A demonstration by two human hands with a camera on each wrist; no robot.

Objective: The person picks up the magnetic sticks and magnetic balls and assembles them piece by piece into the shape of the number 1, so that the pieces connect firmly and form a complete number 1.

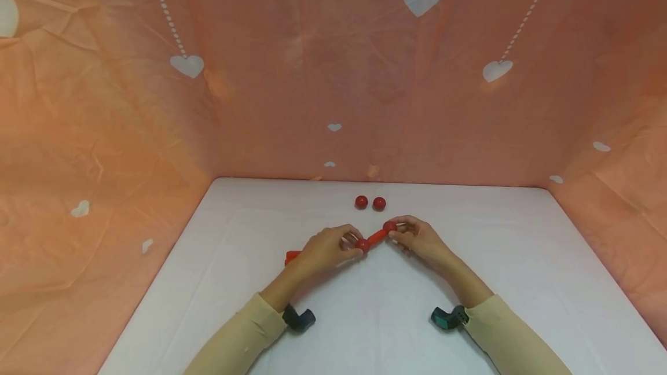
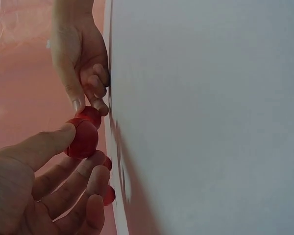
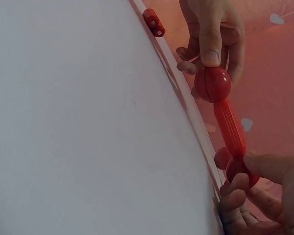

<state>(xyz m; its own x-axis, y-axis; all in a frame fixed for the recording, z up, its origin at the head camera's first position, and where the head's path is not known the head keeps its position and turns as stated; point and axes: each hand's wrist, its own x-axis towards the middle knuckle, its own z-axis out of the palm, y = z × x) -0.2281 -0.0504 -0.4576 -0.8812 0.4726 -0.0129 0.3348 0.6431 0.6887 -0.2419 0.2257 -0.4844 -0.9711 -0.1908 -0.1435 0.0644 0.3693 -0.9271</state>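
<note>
Sleeves (image 1: 239, 337) (image 1: 513, 337), grip (image 1: 325, 250) (image 1: 421, 242) on ball-ended rod (image 1: 377, 238)

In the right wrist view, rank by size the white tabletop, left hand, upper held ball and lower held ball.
White tabletop
Left hand
Upper held ball and lower held ball: unsure, fingers partly cover the lower one.
</note>
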